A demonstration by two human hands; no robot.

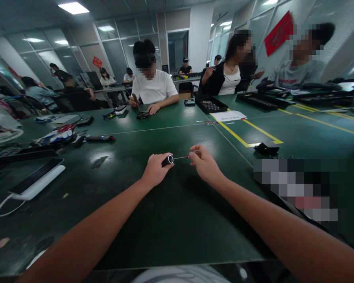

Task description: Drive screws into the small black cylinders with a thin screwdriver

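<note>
My left hand [155,171] is closed round a small black cylinder [168,160] with a pale ring at its end, held just above the dark green table [165,220]. My right hand [205,163] pinches a thin rod-like tool [181,157] with a reddish handle. The tool's tip points left at the open end of the cylinder and nearly touches it. Both hands hover over the middle of the table, a short gap between them.
A white power bank with a phone on it [37,181] lies at left, with tools and a black pen-like tool [100,138] beyond. A black tray [211,104], a paper sheet [231,115] and a small black part [267,148] sit right. People sit across the table.
</note>
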